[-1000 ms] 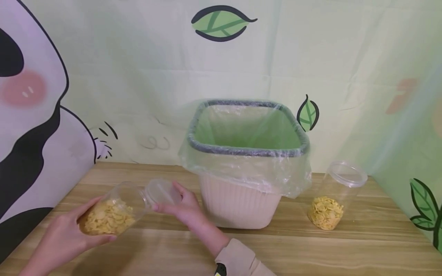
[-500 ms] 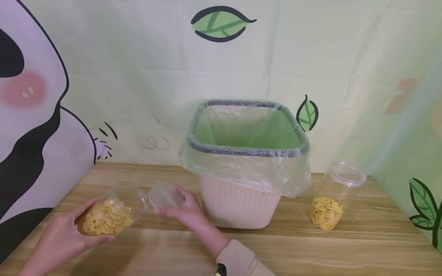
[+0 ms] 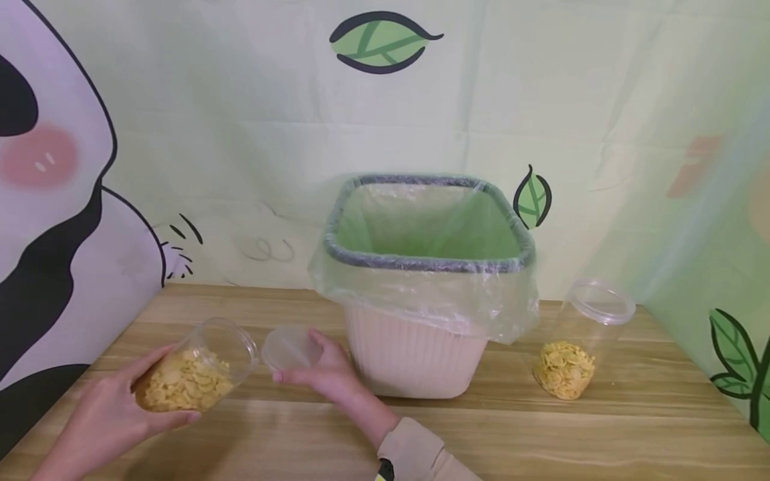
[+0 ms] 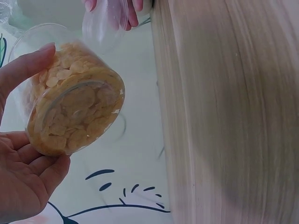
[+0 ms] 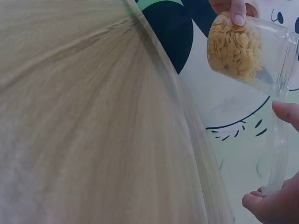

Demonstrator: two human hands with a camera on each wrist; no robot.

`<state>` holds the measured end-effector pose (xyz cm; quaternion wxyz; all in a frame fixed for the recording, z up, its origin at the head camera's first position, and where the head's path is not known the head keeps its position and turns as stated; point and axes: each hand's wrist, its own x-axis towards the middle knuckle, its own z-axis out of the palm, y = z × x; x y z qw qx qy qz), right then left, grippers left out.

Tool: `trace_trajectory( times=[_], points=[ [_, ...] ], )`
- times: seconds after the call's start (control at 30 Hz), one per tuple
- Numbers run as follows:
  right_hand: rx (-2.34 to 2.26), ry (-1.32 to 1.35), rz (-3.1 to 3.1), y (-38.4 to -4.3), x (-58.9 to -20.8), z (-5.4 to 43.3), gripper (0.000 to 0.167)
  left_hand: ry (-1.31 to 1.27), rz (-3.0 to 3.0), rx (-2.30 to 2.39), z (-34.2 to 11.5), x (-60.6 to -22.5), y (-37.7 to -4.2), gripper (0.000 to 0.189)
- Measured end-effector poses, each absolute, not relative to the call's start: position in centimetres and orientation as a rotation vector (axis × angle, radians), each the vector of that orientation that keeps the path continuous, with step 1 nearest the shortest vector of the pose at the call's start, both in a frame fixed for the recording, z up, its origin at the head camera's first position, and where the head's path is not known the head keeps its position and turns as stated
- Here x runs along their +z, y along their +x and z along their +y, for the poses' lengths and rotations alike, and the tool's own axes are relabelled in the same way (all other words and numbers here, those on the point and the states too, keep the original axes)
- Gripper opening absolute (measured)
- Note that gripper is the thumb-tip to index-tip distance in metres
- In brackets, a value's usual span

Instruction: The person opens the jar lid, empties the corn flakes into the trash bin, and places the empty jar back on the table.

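My left hand (image 3: 111, 407) grips a clear plastic jar (image 3: 231, 344) partly filled with yellow flakes (image 3: 183, 381). The jar is tilted, its uncovered mouth pointing up and to the right. Just beside that mouth, my right hand (image 3: 327, 367) pinches a translucent round lid (image 3: 289, 349) by its edge. A small gap separates lid and jar in the head view. From below, the left wrist view shows the jar's base (image 4: 77, 116) with flakes packed against it. In the right wrist view the lid (image 5: 276, 154) appears edge-on between thumb and fingers.
A pale ribbed bin (image 3: 415, 354) with a grey rim and a clear liner bag stands at the middle of the wooden table (image 3: 511, 441). Right of it is another clear jar (image 3: 592, 334), upright, with flakes at the bottom. A printed cloth (image 3: 259, 133) hangs behind.
The lid has come away from the jar's mouth, as my right hand moved it slightly right and down. My left hand keeps the jar nearly where it was.
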<state>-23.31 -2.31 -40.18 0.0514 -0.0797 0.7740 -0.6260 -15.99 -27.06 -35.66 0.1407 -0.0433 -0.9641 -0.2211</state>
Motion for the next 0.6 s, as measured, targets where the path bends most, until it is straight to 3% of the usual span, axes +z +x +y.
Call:
trace_trajectory(
  times=[0.6],
  points=[
    [-1.795,-0.203,2.464,-23.73,-41.2,-2.6,0.096,-0.133,-2.759,-0.635,-26.87,-35.57,-15.88,0.101]
  ],
)
